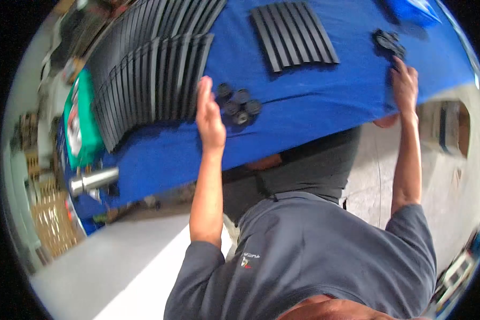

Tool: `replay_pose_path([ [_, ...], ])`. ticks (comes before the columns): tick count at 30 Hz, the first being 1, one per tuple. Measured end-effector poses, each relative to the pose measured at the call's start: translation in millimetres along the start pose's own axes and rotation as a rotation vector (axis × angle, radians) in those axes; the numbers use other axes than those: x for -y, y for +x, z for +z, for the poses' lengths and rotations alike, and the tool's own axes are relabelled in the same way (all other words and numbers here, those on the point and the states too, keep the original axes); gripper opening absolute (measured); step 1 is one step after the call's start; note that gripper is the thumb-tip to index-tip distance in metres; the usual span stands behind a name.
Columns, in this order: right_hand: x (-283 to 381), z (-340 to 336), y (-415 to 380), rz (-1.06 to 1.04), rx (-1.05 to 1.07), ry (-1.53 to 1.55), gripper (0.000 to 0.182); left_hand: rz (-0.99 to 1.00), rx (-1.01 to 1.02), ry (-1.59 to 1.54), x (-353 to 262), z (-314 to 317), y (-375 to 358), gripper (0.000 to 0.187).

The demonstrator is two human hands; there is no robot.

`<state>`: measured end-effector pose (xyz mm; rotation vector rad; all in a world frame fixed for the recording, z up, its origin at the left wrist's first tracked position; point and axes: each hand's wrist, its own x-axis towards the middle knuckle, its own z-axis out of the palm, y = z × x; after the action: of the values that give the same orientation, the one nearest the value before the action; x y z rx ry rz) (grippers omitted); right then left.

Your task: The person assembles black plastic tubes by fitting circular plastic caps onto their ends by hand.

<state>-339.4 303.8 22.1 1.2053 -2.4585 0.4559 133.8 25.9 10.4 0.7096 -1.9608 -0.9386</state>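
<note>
My left hand [210, 118] is held upright with its fingers stretched, at the right edge of a large row of black strips [154, 80] on the blue cloth. Just right of it lies a cluster of several small round black parts [239, 104]. On the far right my right hand [405, 85] reaches to a pile of black parts [388, 41], its fingertips at the near edge of the pile. Whether it grips a part is blurred. Between the hands, further back, sits a smaller group of parallel black strips [294, 36].
Blue cloth [314, 101] covers the table. At the left are a green packet [82, 122] and a metal cylinder [94, 180]. A blue plastic bag [418, 12] lies at the back right. A cardboard box [453, 128] stands beyond the table's right side.
</note>
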Motion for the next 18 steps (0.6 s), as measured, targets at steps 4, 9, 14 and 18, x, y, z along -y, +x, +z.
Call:
replay_pose_path([
  [4, 6, -3, -7, 0.096, -0.056, 0.099, 0.042, -0.269, -0.146, -0.347, -3, 13, -5, 0.061],
  [9, 77, -42, -10, 0.029, -0.062, 0.362, 0.039, -0.240, -0.118, -0.224, -10, 15, -3, 0.061],
  [14, 192, -50, -12, -0.212, 0.248, 0.757, 0.042, -0.196, -0.084, -0.190, -2, 16, -1, 0.061],
  [18, 261, -32, -9, -0.375, 0.420, 0.782, 0.041, -0.218, 0.004, -0.316, 1, 8, 3, 0.082],
])
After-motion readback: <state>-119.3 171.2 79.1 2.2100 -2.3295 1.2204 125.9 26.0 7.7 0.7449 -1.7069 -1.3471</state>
